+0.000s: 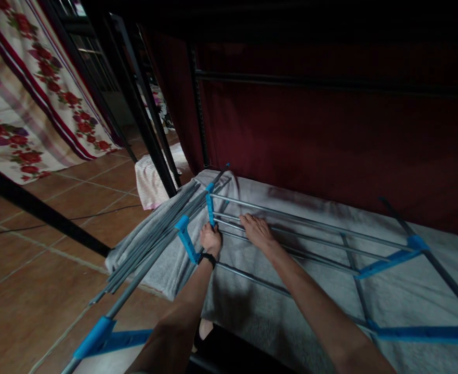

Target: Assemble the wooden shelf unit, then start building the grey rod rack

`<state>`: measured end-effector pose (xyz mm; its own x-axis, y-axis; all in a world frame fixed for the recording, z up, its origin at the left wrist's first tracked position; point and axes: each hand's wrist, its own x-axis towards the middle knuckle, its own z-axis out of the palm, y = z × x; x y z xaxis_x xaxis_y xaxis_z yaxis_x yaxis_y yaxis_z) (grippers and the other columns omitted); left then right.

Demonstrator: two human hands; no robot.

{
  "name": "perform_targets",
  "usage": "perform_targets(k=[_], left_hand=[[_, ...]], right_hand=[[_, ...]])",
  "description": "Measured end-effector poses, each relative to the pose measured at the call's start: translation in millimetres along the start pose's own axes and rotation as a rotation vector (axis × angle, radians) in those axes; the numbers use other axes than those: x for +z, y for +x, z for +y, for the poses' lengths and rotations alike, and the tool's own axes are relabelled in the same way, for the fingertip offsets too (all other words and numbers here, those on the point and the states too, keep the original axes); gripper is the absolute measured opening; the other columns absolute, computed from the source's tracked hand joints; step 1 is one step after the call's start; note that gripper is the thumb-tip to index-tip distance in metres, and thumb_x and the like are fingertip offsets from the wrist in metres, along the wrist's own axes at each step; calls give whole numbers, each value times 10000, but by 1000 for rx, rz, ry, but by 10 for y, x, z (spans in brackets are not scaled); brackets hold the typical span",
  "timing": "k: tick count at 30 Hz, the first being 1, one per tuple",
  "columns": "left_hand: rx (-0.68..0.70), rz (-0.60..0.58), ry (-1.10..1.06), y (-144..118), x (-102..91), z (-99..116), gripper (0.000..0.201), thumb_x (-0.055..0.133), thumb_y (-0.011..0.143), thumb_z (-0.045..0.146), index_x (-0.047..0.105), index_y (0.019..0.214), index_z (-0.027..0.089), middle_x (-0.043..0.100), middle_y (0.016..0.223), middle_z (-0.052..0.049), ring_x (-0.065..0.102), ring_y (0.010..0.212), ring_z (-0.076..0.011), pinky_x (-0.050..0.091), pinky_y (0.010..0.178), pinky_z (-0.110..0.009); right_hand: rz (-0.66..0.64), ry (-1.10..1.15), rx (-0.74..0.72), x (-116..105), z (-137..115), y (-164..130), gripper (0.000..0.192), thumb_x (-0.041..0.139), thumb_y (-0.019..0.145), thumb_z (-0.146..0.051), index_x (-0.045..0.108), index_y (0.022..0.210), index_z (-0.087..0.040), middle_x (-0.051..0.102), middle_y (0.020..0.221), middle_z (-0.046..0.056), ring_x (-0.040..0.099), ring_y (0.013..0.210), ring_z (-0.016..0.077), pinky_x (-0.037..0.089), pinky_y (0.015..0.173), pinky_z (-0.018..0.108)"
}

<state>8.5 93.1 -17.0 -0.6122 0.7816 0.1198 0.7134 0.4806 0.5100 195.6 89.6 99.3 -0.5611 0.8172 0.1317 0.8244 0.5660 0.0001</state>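
At the far left hangs a white curtain printed with red flowers and dark red stripes (26, 88), above the reddish-brown tiled floor (37, 291), which a black slanting metal bar (37, 210) crosses. Right of that, a bundle of loose grey metal rods (154, 234) lies along the left edge of the grey-white towel-covered mattress (291, 322), with a pink-and-white folded cloth (151, 182) on the floor just behind it. Your left hand (210, 238), a black band on its wrist, is closed around the lower end of a short blue plastic connector bar (210, 208) that stands at the left end of the grey metal rod rack with blue plastic joints (310, 244); another blue joint piece (185, 239) slants just left of that hand. Your right hand (258, 231) lies just beside it, fingers stretched flat and open across two of the rack's long rods, gripping nothing that you can make out. The rack stretches rightward over the mattress to further blue joints, with a dark red curtain (330, 130) hanging behind it.
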Motion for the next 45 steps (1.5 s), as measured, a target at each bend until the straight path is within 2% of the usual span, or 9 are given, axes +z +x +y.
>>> perform_targets(k=[14, 25, 28, 31, 34, 37, 39, 41, 45], left_hand=[[14, 17, 10, -3, 12, -14, 318, 467, 962, 315, 600, 1194, 142, 650, 1139, -165, 585, 1118, -307, 459, 886, -390], [22, 18, -3, -12, 34, -25, 319, 463, 964, 298, 597, 1209, 144, 653, 1154, -151, 576, 1124, -293, 448, 907, -383], [30, 10, 4, -6, 32, -30, 320, 473, 959, 298, 598, 1207, 137, 651, 1157, -156, 575, 1133, -297, 450, 917, -388], [38, 5, 4, 3, 21, -32, 310, 473, 958, 299, 599, 1193, 142, 648, 1155, -161, 578, 1135, -291, 455, 916, -388], [53, 0, 2, 10, 9, -34, 313, 463, 958, 322, 602, 1167, 135, 650, 1137, -171, 576, 1137, -301, 465, 909, -400], [65, 0, -10, 20, 11, -35, 312, 465, 945, 330, 599, 1147, 135, 641, 1159, -179, 577, 1125, -316, 468, 910, -422], [65, 6, -31, 35, 29, -40, 294, 480, 927, 330, 604, 1119, 145, 644, 1144, -177, 579, 1113, -327, 469, 913, -438], [65, 26, -46, 60, 62, -49, 272, 500, 907, 329, 607, 1086, 154, 650, 1117, -175, 579, 1106, -339, 469, 919, -460], [75, 22, -33, 123, 119, -56, 306, 555, 864, 310, 578, 1122, 148, 641, 1136, -166, 570, 1129, -339, 448, 981, -476]], right_hand=[[8, 75, 19, -198, 29, 31, 374, 265, 1009, -160, 543, 1251, -222, 650, 1183, 81, 630, 998, 197, 429, 845, 311], [-3, 114, 5, -182, 48, 54, 368, 279, 1020, -202, 533, 1283, -244, 655, 1197, 73, 636, 996, 201, 440, 844, 326], [21, 120, -9, -187, 39, 70, 376, 287, 1017, -199, 534, 1299, -222, 653, 1196, 87, 620, 1028, 217, 442, 887, 352], [116, 123, -61, -188, -13, -22, 425, 313, 1005, -173, 456, 1405, -190, 618, 1268, 119, 553, 1154, 230, 395, 999, 384], [204, 151, -68, -98, -54, -334, 492, 350, 985, -147, 390, 1471, -215, 522, 1416, 117, 447, 1289, 226, 328, 1087, 393], [217, 212, 65, 152, 41, -852, 488, 408, 954, -142, 457, 1427, -252, 529, 1402, 93, 475, 1240, 220, 359, 1070, 394], [284, 277, 266, 371, 226, -1268, 433, 413, 934, -143, 546, 1332, -244, 574, 1322, 92, 516, 1172, 220, 407, 1022, 401], [421, 358, 506, 573, 492, -1708, 395, 378, 909, -129, 599, 1229, -202, 600, 1235, 110, 529, 1155, 221, 427, 1011, 401], [611, 364, 962, 803, 1101, -2486, 356, 405, 845, -194, 598, 1140, -143, 598, 1130, 155, 527, 1144, 274, 429, 1010, 438]])
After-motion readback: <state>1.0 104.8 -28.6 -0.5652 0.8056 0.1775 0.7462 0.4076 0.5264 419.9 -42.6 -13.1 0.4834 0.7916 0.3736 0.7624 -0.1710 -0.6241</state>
